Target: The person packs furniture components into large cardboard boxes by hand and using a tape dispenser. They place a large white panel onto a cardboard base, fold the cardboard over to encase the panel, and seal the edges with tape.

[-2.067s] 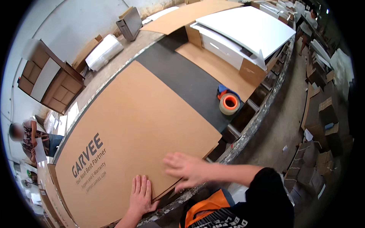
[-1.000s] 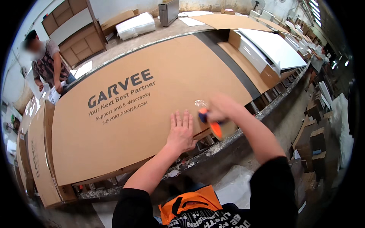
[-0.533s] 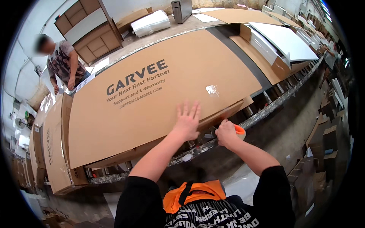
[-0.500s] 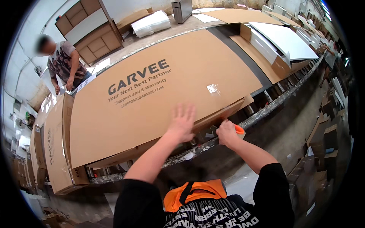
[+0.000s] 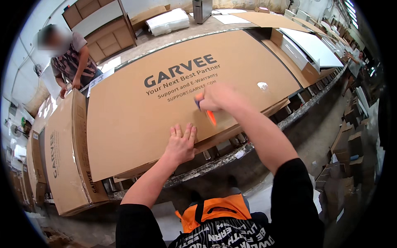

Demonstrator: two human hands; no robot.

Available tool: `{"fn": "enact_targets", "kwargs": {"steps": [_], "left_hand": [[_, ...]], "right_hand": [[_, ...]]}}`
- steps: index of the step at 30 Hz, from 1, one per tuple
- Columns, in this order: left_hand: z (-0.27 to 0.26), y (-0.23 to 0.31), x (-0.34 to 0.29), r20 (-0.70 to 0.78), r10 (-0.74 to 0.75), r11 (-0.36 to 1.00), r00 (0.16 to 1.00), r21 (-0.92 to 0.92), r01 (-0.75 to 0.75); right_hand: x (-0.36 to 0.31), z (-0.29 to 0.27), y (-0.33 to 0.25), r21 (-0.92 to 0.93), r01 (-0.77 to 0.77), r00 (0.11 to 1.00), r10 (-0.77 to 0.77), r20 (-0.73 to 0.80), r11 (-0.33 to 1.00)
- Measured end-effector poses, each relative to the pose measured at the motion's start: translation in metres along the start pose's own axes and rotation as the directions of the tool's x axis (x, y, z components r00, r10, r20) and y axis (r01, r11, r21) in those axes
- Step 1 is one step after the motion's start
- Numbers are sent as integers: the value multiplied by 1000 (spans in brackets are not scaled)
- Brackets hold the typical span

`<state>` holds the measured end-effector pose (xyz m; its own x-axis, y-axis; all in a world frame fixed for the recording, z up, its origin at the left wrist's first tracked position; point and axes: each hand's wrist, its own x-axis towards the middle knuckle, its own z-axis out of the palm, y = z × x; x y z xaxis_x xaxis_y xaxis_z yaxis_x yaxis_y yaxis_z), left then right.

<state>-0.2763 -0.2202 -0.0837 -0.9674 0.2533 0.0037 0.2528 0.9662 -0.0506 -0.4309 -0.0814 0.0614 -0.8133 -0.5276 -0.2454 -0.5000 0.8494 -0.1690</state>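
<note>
A large flat brown carton with dark printing lies in front of me on a roller conveyor. My left hand rests palm down near the carton's close edge, fingers spread on the cardboard. Over the middle of the carton's top, my right hand is closed around an orange tape dispenser, with a dark blue part showing by the fingers. Motion blurs this hand a little. Whether the dispenser touches the cardboard I cannot tell. A shiny whitish patch marks the carton's right part.
Another taped carton stands against the left end. A person works beyond it, hands at its far end. To the right, an open carton with white panels sits on the rollers. Cardboard scraps pile up at far right.
My right hand has lifted from the carton's near edge and moved left and inward over its top with the dispenser. My left hand has shifted left and settled. The view has turned slightly.
</note>
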Motion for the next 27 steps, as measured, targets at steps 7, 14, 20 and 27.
{"fn": "enact_targets", "kwargs": {"steps": [7,14,20,27], "left_hand": [[8,-8,-11,-59,-39,999,997,-3,39],[-8,-5,-20,-201,-26,999,979,14,29],[-11,-91,-164,-504,-730,681,463,-472,560],[29,-141,-283,615,-783,-606,91,-723,-332]], "right_hand": [[-86,136,43,-175,166,977,-137,165,971],[-64,179,9,-290,322,911,-212,354,901],[-86,132,97,926,162,897,-441,6,341],[1,122,112,426,327,766,27,-642,844]]}}
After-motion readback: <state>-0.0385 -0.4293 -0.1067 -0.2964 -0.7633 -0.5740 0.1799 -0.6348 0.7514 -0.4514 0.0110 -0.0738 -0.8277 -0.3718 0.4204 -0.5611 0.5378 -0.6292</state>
